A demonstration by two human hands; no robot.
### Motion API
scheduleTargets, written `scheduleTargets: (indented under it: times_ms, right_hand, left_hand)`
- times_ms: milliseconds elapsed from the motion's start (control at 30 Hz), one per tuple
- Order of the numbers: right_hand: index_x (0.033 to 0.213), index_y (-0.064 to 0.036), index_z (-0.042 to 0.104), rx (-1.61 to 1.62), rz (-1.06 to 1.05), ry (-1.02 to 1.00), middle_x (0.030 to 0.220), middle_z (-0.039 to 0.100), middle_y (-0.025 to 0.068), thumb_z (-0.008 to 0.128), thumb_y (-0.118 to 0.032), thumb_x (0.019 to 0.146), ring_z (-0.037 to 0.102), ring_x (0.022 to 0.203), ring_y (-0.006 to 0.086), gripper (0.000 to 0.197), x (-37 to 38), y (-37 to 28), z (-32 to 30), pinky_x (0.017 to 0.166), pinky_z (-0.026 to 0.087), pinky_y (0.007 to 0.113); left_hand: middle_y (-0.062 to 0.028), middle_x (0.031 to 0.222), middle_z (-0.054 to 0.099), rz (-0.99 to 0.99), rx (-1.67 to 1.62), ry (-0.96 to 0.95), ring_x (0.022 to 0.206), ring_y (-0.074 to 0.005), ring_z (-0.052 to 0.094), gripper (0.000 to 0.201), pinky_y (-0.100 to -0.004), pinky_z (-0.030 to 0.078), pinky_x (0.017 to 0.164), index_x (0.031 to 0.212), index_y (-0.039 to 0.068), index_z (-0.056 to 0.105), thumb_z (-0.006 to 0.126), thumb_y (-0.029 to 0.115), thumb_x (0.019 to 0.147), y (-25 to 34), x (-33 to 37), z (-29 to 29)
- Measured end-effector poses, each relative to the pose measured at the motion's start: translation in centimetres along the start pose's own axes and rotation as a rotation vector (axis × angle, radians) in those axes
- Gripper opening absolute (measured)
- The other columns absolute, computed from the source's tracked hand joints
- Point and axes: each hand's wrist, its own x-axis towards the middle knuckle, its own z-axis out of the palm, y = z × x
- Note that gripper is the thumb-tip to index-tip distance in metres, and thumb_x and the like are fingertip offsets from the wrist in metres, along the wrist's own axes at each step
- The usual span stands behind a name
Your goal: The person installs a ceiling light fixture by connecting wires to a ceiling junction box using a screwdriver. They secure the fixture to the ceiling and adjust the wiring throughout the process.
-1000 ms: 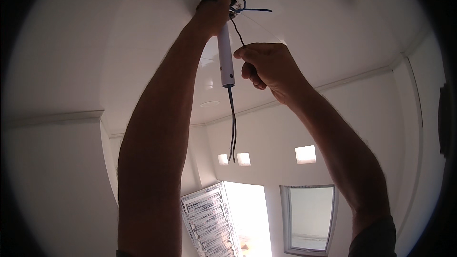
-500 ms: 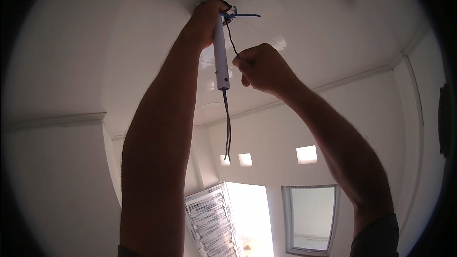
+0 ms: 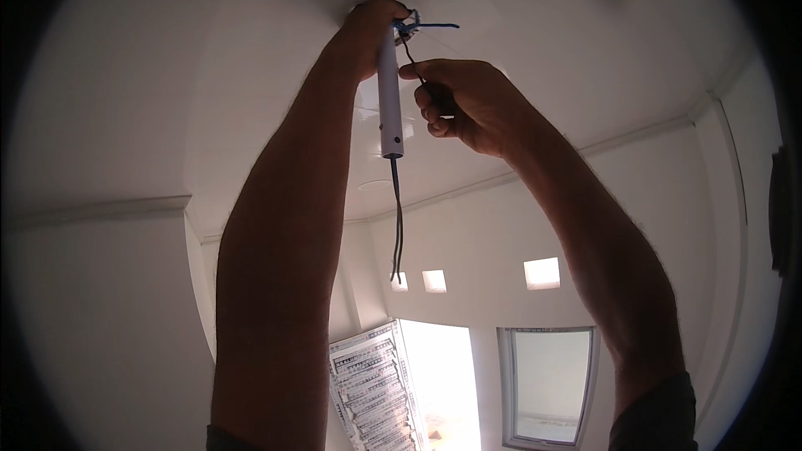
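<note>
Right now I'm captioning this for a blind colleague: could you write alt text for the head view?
A person's left hand is at the top of a white tube under the ceiling; the right hand holds a black wire beside it. Two dark leads hang from the tube, and a blue wire juts right.

Two hands (image 3: 472,96), one white tube (image 3: 389,104), two dark wires below it (image 3: 396,179), three square openings (image 3: 541,273), one window (image 3: 550,384)
</note>
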Motion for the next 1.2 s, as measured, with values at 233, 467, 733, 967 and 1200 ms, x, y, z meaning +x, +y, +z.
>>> scheduleTargets:
  times_ms: [233, 467, 733, 967, 1200]
  right_hand:
    - [0.096, 0.0041, 0.065, -0.361, -0.085, 0.157, 0.074, 0.064, 0.0097, 0.060, -0.009, 0.094, 0.054, 0.055, 0.0108, 0.015, 1.3, 1.6, -0.4, 0.049, 0.043, 0.028]
    - [0.093, 0.0045, 0.065, -0.454, -0.174, 0.163, 0.070, 0.061, 0.0088, 0.059, -0.007, 0.093, 0.044, 0.048, 0.0074, 0.013, 2.4, 2.2, -0.6, 0.041, 0.031, 0.025]
    - [0.106, 0.0036, 0.068, 0.020, -0.151, 0.142, 0.065, 0.057, 0.0065, 0.055, -0.010, 0.098, 0.042, 0.048, 0.0078, 0.021, 1.8, 2.2, 0.9, 0.043, 0.030, 0.026]
    - [0.101, 0.0059, 0.069, -0.478, -0.474, 0.300, 0.067, 0.064, 0.0104, 0.056, -0.011, 0.097, 0.052, 0.047, 0.0108, 0.022, 3.0, 4.8, 0.6, 0.043, 0.036, 0.027]
    - [0.096, 0.0062, 0.069, -0.368, -0.331, 0.311, 0.068, 0.071, 0.0157, 0.061, -0.011, 0.092, 0.068, 0.053, 0.0202, 0.019, 2.4, 4.5, 2.0, 0.060, 0.055, 0.036]
  left_hand:
    - [-0.0127, 0.119, 0.050, -0.079, 0.074, 0.080, 0.115, -0.0267, 0.047, 0.040, -0.0598, 0.055, 0.083, 0.119, 0.006, 0.058, 0.061, 0.030, 0.087, 1.3, -2.0, 1.3]
    - [-0.0107, 0.121, 0.050, -0.078, 0.070, 0.030, 0.112, -0.0269, 0.048, 0.040, -0.0606, 0.055, 0.083, 0.118, 0.008, 0.058, 0.063, 0.032, 0.087, 0.8, -1.2, 0.5]
    - [-0.0092, 0.094, 0.050, -0.040, -0.098, 0.119, 0.090, -0.0246, 0.048, 0.028, -0.0548, 0.045, 0.078, 0.100, 0.008, 0.059, 0.068, 0.025, 0.080, 1.1, -2.6, 1.7]
    - [-0.0129, 0.107, 0.045, 0.023, 0.069, 0.118, 0.099, -0.0300, 0.049, 0.040, -0.0580, 0.058, 0.070, 0.112, 0.006, 0.056, 0.063, 0.033, 0.084, 0.8, -2.6, 1.5]
    - [-0.0136, 0.108, 0.045, 0.030, 0.147, 0.161, 0.098, -0.0302, 0.048, 0.039, -0.0603, 0.055, 0.068, 0.110, 0.006, 0.056, 0.062, 0.034, 0.084, 0.6, -1.9, 1.3]
